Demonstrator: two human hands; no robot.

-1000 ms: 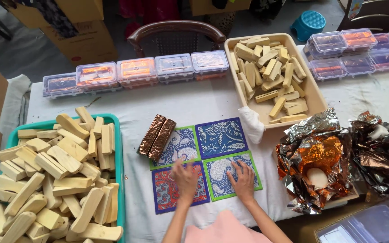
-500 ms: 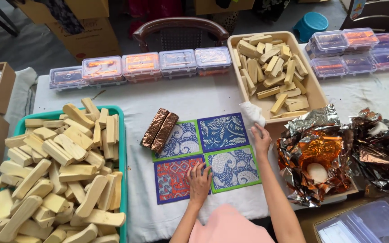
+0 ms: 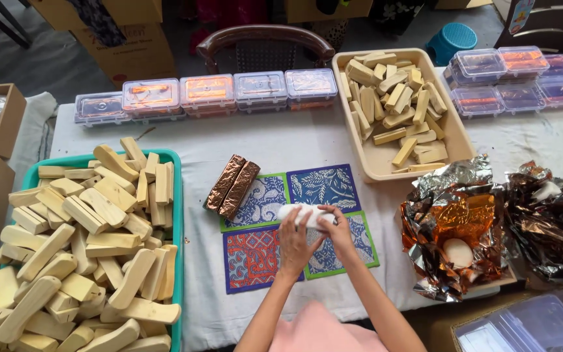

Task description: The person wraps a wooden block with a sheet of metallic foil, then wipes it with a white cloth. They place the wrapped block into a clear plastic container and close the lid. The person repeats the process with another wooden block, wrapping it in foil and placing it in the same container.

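Note:
My left hand point(image 3: 292, 246) and my right hand point(image 3: 335, 229) meet over four patterned printed sheets point(image 3: 255, 257) on the white-covered table. Together they hold a small white oblong piece point(image 3: 296, 211), fingers wrapped over both of its ends. Two bars wrapped in bronze foil point(image 3: 232, 186) lie side by side just left of the hands, touching the upper left sheet. What the white piece is made of cannot be told.
A teal tray point(image 3: 176, 195) heaped with pale wooden blocks fills the left. A beige tray point(image 3: 378, 168) of similar blocks stands at the back right. Crumpled foil sheets point(image 3: 454, 225) lie to the right. Clear lidded boxes point(image 3: 206, 94) line the far edge, with a chair point(image 3: 265, 38) behind.
My right hand reached up to the white piece by the beige tray and brought it back over the sheets. My left hand rose off the sheets to take hold of it too.

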